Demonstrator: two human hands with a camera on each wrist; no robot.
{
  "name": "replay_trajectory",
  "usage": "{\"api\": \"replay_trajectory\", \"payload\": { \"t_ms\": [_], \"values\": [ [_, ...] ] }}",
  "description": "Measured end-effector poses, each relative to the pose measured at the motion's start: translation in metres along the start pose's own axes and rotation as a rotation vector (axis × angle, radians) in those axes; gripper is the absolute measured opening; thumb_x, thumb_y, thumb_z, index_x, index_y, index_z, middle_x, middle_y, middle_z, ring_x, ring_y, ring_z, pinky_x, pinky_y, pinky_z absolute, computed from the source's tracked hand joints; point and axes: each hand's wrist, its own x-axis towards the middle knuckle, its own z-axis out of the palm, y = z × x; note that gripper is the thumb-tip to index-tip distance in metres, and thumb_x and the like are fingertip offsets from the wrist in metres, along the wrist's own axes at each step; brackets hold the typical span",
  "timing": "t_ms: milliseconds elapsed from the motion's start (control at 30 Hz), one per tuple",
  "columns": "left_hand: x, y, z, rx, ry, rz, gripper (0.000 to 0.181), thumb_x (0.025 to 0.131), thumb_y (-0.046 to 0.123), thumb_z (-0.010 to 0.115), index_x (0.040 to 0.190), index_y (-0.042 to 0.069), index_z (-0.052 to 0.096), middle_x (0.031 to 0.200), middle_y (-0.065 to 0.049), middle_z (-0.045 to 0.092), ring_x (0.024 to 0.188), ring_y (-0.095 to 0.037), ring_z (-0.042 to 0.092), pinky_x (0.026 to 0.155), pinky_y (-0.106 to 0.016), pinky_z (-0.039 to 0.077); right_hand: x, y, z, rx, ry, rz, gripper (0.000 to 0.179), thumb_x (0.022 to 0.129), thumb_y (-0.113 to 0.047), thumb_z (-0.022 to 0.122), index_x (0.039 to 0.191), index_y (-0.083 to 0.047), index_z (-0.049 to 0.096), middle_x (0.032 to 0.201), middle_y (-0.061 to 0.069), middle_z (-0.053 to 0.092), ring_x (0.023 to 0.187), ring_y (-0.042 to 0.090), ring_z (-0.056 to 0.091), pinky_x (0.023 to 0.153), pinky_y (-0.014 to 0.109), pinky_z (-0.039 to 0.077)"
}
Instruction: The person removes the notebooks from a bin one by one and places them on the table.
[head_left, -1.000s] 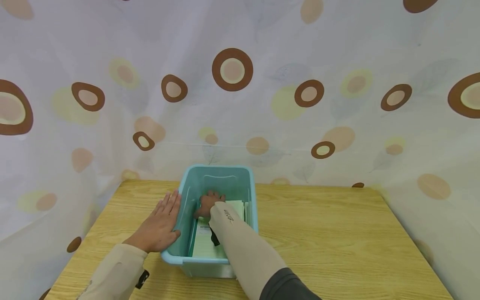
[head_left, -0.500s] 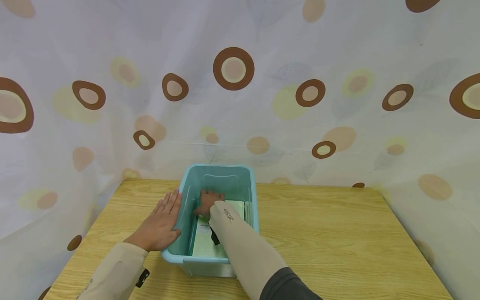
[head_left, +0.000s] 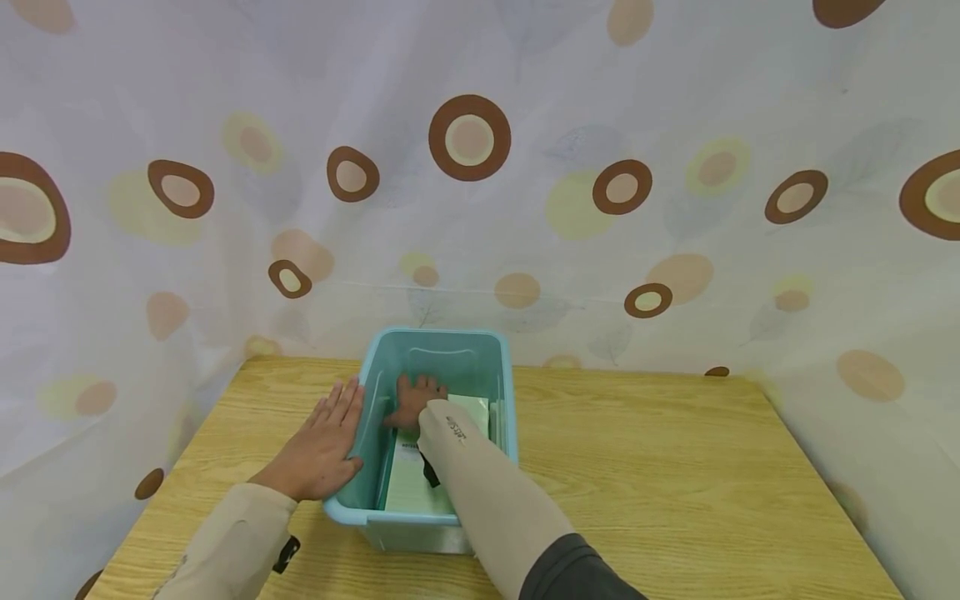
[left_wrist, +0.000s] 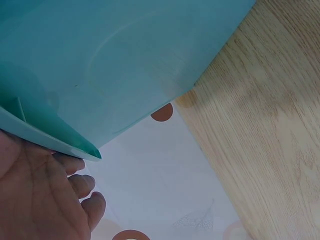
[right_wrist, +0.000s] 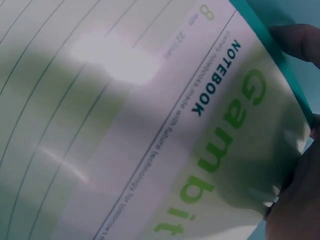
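Inside a light blue plastic bin (head_left: 367,518) lies a pale green notebook (head_left: 420,492) with a teal spine. The right hand (head_left: 412,404) reaches over its far left corner, fingers spread forward and thumb stretched left. In the right wrist view, the thumb (right_wrist: 300,42) meets the spine, and the cover (right_wrist: 215,125) reads "Gambit" and "NOTEBOOK". Other fingers lie at the cover's edge, their tips partly hidden. The left hand (head_left: 318,454) rests with straight fingers against the bin's left rim; several of its fingertips (left_wrist: 80,185) show below the rim in the left wrist view.
The bin stands on a wooden table (head_left: 675,483). Behind it hangs a pale curtain (head_left: 525,208) with brown and yellow rounded shapes. More pale paper edges (head_left: 495,417) show along the bin's right wall.
The right hand and the notebook have shifted slightly toward the far end of the bin, and the right fingers are spread wider. The left hand has stayed in place.
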Motion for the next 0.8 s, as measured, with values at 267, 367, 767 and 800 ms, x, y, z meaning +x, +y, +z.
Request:
{"api": "replay_trajectory", "payload": {
  "t_ms": [267,367,767,800],
  "values": [
    [0.001,0.000,0.001,0.001,-0.003,-0.002,0.077,0.086,0.012,0.053,0.146,-0.017,0.014,0.155,-0.032,0.009,0.143,-0.048,0.006,0.113,-0.060,0.012,0.003,0.000,0.000,-0.016,0.007,-0.004,0.072,0.084,-0.054,0.064,0.138,-0.014,0.040,0.132,0.016,0.050,0.121,0.030,0.045,0.101,0.047,0.034],
    [0.001,0.000,0.001,0.002,-0.004,-0.006,0.077,0.086,0.013,0.053,0.146,-0.017,0.014,0.155,-0.032,0.010,0.143,-0.048,0.006,0.113,-0.060,0.012,0.004,0.000,-0.002,-0.019,0.024,-0.005,0.073,0.083,-0.055,0.064,0.139,-0.014,0.040,0.132,0.015,0.051,0.120,0.029,0.046,0.100,0.047,0.034],
    [0.000,0.001,-0.001,-0.017,-0.006,-0.006,0.078,0.086,0.011,0.053,0.145,-0.018,0.013,0.155,-0.033,0.009,0.142,-0.049,0.007,0.113,-0.060,0.012,0.007,0.000,-0.012,-0.053,0.040,-0.003,0.064,0.090,-0.046,0.060,0.142,-0.014,0.040,0.131,0.013,0.055,0.120,0.028,0.049,0.100,0.046,0.033],
    [0.000,0.001,-0.001,-0.017,-0.007,-0.007,0.078,0.086,0.011,0.053,0.145,-0.018,0.013,0.155,-0.033,0.009,0.142,-0.049,0.007,0.113,-0.060,0.012,0.007,-0.001,-0.014,-0.060,0.047,-0.007,0.065,0.090,-0.046,0.059,0.143,-0.014,0.040,0.132,0.013,0.055,0.121,0.028,0.048,0.101,0.046,0.033]
  ]
}}
